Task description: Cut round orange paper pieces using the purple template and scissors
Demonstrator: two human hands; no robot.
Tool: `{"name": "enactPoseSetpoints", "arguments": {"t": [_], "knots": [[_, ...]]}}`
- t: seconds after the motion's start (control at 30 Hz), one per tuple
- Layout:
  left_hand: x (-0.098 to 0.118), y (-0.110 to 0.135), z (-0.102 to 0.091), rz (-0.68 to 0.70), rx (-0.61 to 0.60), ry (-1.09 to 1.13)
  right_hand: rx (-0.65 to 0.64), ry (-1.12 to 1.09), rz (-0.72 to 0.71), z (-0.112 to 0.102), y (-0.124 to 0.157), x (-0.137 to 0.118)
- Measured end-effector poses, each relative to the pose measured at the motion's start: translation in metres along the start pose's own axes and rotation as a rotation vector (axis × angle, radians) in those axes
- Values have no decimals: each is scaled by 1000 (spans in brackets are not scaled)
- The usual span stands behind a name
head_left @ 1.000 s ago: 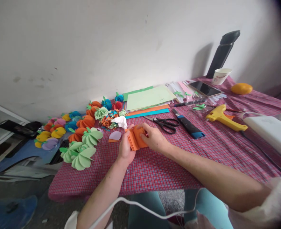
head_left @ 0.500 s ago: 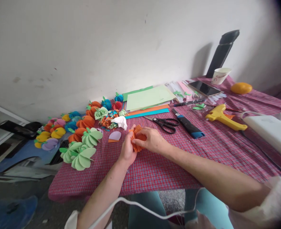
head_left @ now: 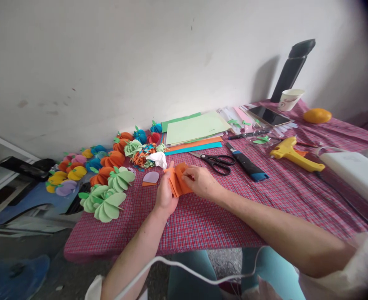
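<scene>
Far off to the left of the left hand [head_left: 166,193], lots of paper balls [head_left: 107,200] sit on the table [head_left: 202,225], green ones closest and orange, blue and yellow ones behind. Just beside that hand, on its left, lies 1 small purple paper piece [head_left: 151,178], and a white crumpled tissue [head_left: 158,159] sits a bit past it. The left hand is curled around a folded stack of orange paper [head_left: 178,181], thumb up along the stack's far edge. The orange paper is held just above the table, between the 2 hands. The right hand [head_left: 202,183] touches it from the other side and pinches its top folds with thumb and fingertips. Behind the right hand lie black scissors [head_left: 216,161], with flat paper sheets [head_left: 196,129] farther back. To its right are a blue knife [head_left: 248,166] and, well apart, a yellow glue gun [head_left: 291,154].
</scene>
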State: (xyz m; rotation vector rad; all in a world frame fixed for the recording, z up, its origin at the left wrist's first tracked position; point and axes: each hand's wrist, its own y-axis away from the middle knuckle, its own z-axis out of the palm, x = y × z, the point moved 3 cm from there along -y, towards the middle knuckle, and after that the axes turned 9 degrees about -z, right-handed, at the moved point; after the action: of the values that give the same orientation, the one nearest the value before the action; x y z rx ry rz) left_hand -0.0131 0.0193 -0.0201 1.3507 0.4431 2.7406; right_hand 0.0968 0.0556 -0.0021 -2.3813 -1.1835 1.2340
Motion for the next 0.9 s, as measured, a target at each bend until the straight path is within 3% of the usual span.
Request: {"name": "enactPoseSetpoints", "arguments": {"t": [0.3, 0.57, 0.77, 0.9], "knots": [[0, 1, 0, -2, -12, 17, 15, 29, 64, 3, -1, 6], [1, -1, -1, -2, 51, 49, 66, -54, 120, 4, 2, 10], [1, -1, -1, 14, 41, 51, 23, -92, -21, 4, 1, 3], [0, 0, 0, -15, 48, 37, -14, -80, -4, 2, 0, -3]]}}
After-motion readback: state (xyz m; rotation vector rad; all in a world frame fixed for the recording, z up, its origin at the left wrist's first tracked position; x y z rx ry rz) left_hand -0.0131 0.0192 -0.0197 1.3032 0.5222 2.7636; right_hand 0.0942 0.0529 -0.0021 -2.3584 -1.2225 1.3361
